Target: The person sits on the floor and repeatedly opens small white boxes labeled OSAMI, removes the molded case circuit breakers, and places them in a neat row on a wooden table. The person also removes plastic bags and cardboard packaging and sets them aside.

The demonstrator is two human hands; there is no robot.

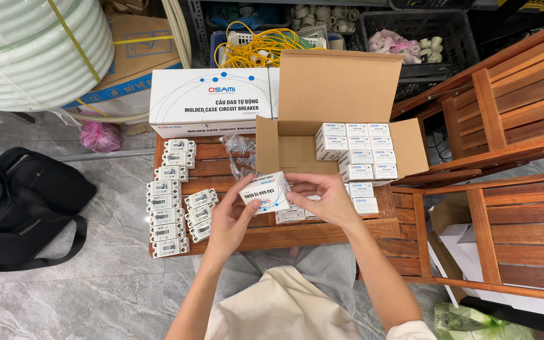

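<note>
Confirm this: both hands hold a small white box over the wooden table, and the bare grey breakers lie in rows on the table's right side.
Wrong side. The head view shows the bare grey breakers on the wooden table's left side. Both the left hand and right hand do hold the small white box.

On the desk [322, 236], an open carton [341, 126] sits at the back right with small boxes [357, 151] stacked inside it. A long closed box [209, 104] lies to its left. Rows of breakers [168, 211] line the desk's left side. Both hands, the left hand [231, 217] and the right hand [322, 198], hold one small box [266, 192] above the desk's middle. A bag [20, 201] lies on the floor, left of the desk; wooden chairs [505, 157] stand to the right.
</note>
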